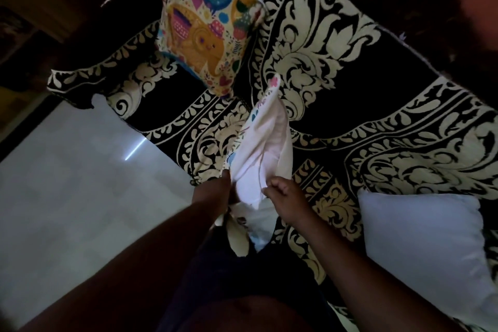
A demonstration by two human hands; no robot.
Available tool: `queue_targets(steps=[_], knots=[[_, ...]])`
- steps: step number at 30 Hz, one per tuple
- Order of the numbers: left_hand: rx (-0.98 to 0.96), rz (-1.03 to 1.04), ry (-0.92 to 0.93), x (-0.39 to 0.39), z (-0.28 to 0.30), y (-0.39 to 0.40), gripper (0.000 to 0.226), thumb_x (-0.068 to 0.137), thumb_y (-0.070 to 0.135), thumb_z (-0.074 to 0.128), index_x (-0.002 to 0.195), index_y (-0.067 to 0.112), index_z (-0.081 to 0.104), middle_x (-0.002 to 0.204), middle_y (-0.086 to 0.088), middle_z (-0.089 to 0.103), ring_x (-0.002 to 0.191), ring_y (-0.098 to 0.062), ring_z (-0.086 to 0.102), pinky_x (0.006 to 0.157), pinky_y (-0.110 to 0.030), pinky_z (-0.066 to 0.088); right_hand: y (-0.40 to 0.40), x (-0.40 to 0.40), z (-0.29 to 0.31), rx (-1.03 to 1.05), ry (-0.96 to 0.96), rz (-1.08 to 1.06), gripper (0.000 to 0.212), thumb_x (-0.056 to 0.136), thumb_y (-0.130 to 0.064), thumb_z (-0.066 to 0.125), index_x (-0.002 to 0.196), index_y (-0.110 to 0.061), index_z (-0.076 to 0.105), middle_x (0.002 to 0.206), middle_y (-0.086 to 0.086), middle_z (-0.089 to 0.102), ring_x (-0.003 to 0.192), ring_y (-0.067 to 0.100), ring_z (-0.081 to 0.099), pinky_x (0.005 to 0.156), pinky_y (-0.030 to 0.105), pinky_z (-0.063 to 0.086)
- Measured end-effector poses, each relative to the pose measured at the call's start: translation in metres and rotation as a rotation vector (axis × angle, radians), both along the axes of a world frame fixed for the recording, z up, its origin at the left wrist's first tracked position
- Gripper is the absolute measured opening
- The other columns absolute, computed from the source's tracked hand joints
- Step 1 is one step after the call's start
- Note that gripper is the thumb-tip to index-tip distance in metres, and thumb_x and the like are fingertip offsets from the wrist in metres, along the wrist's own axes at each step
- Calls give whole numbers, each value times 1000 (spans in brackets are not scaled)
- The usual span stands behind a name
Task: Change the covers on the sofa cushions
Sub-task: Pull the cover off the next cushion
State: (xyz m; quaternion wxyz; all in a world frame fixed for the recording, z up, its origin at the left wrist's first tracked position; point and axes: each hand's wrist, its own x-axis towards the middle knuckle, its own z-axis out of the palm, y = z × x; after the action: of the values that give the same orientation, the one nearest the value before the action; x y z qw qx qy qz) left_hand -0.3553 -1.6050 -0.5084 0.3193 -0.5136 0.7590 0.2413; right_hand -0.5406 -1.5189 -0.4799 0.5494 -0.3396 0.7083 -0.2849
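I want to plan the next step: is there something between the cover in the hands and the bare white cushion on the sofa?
Nothing visible. Both hands, left and right, grip the inside-out cover; only open patterned sofa throw separates it from the bare white cushion.

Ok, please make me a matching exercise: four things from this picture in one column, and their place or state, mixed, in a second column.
Things:
1. elephant-print cushion
2. inside-out cushion cover
3. bare white cushion insert
4. black and cream sofa throw

Places or states:
A. spread over the sofa under everything
B. gripped by the left hand and right hand
C. lying uncovered at the right
D. already covered, lying at the far end

Pairs: 1-D, 2-B, 3-C, 4-A
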Motion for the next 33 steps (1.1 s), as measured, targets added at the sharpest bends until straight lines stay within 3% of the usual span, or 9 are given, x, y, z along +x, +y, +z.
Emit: queue_targets(steps=[6,9,11,15,18,23,26,28,33], knots=[[274,287,363,-10,29,-29,78,60,44,84,120,12,46,116,-9,64,100,-27,65,72,-27,51,0,-13,20,-4,19,-82,31,91,-12,63,66,-4,47,61,3,40,58,12,38,57,32,29],[272,429,642,-32,56,-41,105,60,55,90,144,16,40,134,-2,55,118,-19,56,95,-33,52,-5,-23,39,-73,23,-98,35,92,-12,63,65,-5,42,60,-2,35,57,10,36,57,32,28],[178,180,613,-48,79,-39,118,58,72,80,152,22,30,149,-3,43,133,-22,45,108,-40,43,-8,-28,56,-135,9,-133,35,90,-15,62,64,-7,39,60,-5,33,59,10,35,58,32,28],[-125,-199,526,-64,105,-37,114,57,86,64,149,27,31,146,1,38,128,-23,50,93,-42,52,-8,-38,87,-189,-58,-337,32,85,-25,58,81,7,52,68,6,44,65,19,43,66,31,34],[-368,-390,578,-71,119,-29,87,62,80,57,131,28,50,135,-2,49,107,-26,62,77,-40,56,0,-45,97,-225,-62,-419,29,94,-13,59,97,15,55,85,25,51,80,41,48,72,32,36],[-477,-449,753,-89,141,-17,40,77,57,62,103,27,67,121,1,61,87,-26,69,67,-36,57,12,-58,120,-274,-42,-374,28,84,-26,59,67,-11,44,63,-4,41,63,12,40,63,32,31],[-458,-414,875,-101,154,-7,37,85,58,62,98,24,73,117,7,65,91,-16,68,68,-30,57,20,-71,123,-265,18,-491,28,95,-21,60,66,-22,61,65,-11,60,66,8,54,66,30,42],[-432,-424,914,-107,159,2,30,86,47,64,103,25,73,124,10,63,98,-15,67,73,-30,57,21,-81,126,-185,131,-567,25,99,-35,56,80,-26,69,80,-8,70,81,15,65,75,32,51],[-382,-403,996,-110,163,22,20,79,30,72,96,21,75,112,6,65,86,-15,66,63,-19,44,32,-90,149,203,422,-249,75,86,-85,34,79,-19,69,81,2,71,79,24,66,76,33,48]])
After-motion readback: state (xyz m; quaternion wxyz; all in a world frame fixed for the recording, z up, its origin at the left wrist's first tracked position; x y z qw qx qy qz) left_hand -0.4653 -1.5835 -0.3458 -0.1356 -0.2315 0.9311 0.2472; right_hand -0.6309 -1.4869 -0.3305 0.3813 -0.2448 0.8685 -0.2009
